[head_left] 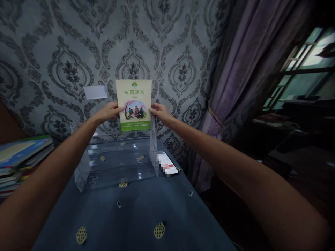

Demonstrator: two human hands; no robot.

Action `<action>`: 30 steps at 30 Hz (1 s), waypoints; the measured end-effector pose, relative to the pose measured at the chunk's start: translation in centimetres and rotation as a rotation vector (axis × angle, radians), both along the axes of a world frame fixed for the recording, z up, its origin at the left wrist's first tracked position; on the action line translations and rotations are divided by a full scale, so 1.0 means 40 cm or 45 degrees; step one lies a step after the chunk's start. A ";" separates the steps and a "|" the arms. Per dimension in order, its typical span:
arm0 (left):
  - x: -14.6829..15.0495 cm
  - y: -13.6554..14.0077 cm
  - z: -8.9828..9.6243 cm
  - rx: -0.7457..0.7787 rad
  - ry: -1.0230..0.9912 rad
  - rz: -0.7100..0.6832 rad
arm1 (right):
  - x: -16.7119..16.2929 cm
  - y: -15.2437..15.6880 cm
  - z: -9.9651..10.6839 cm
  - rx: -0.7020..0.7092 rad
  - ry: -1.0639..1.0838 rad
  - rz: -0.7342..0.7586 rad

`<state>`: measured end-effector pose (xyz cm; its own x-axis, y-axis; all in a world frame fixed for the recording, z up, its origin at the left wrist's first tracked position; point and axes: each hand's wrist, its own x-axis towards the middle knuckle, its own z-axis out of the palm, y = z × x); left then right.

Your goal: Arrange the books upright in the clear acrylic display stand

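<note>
A book (pixel 134 104) with a cream cover, green Chinese title and a picture of figures under a pink tree is upright, its front facing me. My left hand (pixel 111 111) grips its left edge, thumb on the cover. At the right edge my right hand (pixel 160 112) pinches it the same way. Below and around the book stands a clear plastic tiered rack (pixel 154 148), the book's lower edge at its top rear part. Whether the book rests on the rack or is held just above, I cannot tell.
A stack of books (pixel 23 157) sits at the left. Right of the rack lies a phone (pixel 167 164) with its screen lit. A dark blue patterned cloth (pixel 136 216) covers the table. Behind are patterned wallpaper (pixel 178 62), a white card (pixel 95 92) and a tied purple curtain (pixel 230 80).
</note>
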<state>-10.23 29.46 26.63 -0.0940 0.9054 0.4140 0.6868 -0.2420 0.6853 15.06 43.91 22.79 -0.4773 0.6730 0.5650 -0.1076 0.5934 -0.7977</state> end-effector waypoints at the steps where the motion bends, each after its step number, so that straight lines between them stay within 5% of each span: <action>1: 0.001 -0.003 0.001 -0.017 0.001 -0.018 | 0.001 -0.001 -0.001 -0.001 -0.002 -0.002; 30: 0.020 0.001 -0.017 -0.037 -0.109 -0.069 | 0.013 -0.018 -0.023 -0.167 0.042 0.014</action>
